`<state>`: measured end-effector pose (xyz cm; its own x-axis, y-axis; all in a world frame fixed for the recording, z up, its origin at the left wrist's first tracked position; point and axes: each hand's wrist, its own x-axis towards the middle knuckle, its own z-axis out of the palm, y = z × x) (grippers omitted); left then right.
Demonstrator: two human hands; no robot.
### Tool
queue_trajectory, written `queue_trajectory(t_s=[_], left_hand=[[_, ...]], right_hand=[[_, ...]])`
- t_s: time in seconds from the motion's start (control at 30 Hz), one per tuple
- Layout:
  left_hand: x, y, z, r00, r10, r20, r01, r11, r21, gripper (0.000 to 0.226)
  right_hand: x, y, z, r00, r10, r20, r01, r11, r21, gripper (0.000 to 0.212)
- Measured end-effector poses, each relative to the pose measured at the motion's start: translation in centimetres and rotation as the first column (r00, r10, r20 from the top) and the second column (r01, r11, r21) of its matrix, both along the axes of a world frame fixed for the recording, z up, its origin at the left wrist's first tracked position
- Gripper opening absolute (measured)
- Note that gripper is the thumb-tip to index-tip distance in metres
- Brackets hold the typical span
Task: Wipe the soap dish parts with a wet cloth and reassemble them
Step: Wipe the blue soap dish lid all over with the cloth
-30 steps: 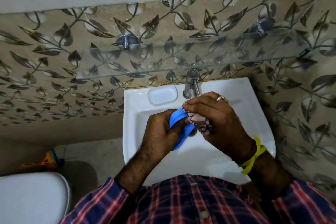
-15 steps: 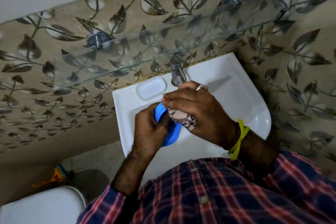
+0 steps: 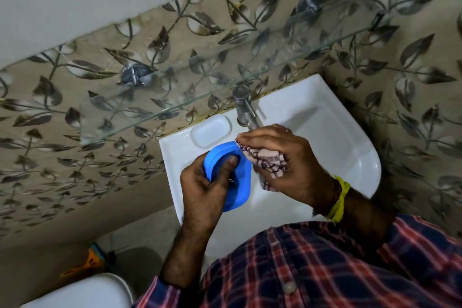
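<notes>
- The leaf-patterned tiled wall (image 3: 75,117) fills the far and left side of the scene; a glass shelf (image 3: 175,97) runs across it above the basin.
- A white basin (image 3: 325,132) sits against the wall, with a moulded soap recess (image 3: 211,130) on its far left ledge and a metal tap (image 3: 243,107) just to the right of the recess.
- A white toilet lid (image 3: 82,292) shows at the near left corner, an orange-handled brush (image 3: 87,262) just beyond it on the floor.
- The left hand (image 3: 205,190) grips the blue soap dish part (image 3: 237,182) over the basin, thumb (image 3: 230,162) pressed into its hollow, the other fingers curled behind it.
- The right hand (image 3: 287,157) holds a bunched patterned cloth (image 3: 267,162), fingers pressed together and curled over it, the cloth touching the far right rim of the blue part.
- A yellow band (image 3: 338,200) circles the right wrist.
</notes>
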<state>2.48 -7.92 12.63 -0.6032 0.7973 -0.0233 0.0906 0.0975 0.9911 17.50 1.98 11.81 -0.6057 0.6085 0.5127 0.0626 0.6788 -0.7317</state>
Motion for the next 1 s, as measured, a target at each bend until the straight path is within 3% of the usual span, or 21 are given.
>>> queue_trajectory(t_s=[0.17,0.33,0.5,0.7,0.83,1.0], left_hand=[[0.3,0.2,0.0,0.999,0.001,0.047,-0.003,0.999,0.045,0.014],[-0.4,0.1,0.3,0.984,0.086,0.159,-0.109,0.984,0.139,0.008],[0.0,0.7,0.1,0.973,0.084,0.216,-0.117,0.983,0.144,0.012],[-0.2,1.3,0.6,0.936,0.139,0.323,-0.218,0.950,0.223,0.014],[-0.6,1.6,0.8,0.939,0.049,0.340,-0.120,0.974,0.191,0.018],[-2.1,2.0,2.9,0.986,-0.120,0.113,0.120,0.993,0.007,0.018]], right_hand=[[-2.2,0.2,1.6,1.000,-0.021,0.008,0.019,0.989,0.149,0.032],[-1.7,-0.7,0.6,0.992,-0.088,-0.092,0.077,0.991,-0.109,0.038],[-3.0,-0.2,2.1,0.991,-0.103,-0.088,0.103,0.995,-0.004,0.033],[-2.8,-1.5,0.9,0.974,-0.198,-0.114,0.175,0.967,-0.184,0.038],[-3.0,-0.3,1.7,0.970,-0.230,-0.075,0.228,0.973,-0.039,0.039],[-2.5,-0.3,2.0,0.972,-0.232,-0.043,0.236,0.962,0.140,0.032]])
